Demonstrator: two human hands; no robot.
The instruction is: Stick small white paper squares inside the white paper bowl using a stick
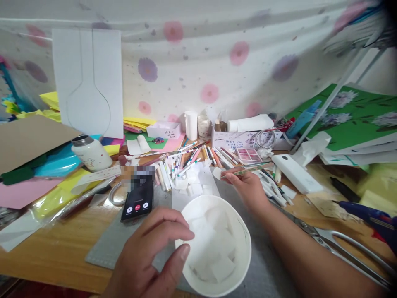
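Observation:
In front of me is a white paper bowl (pixel 246 248) with pale paper pieces (pixel 214 242) inside. My left hand (pixel 158 248) is over its left rim, with thumb and fingers curved and a gap between them. Beyond the bowl, my right hand (pixel 246 186) pinches slim tweezers (pixel 259 167) that point left. A small white paper piece (pixel 217 173) is at their tip. More white paper scraps (pixel 195 182) lie on a white sheet (pixel 180 200) behind the bowl.
A phone (pixel 138 198) lies left of the bowl on a grey cutting mat (pixel 105 248). Markers (pixel 186 159) are heaped behind. On the right are scissors (pixel 328 240), a glue gun (pixel 366 213) and a white power bank (pixel 297 174). A white bottle (pixel 92 154) stands left.

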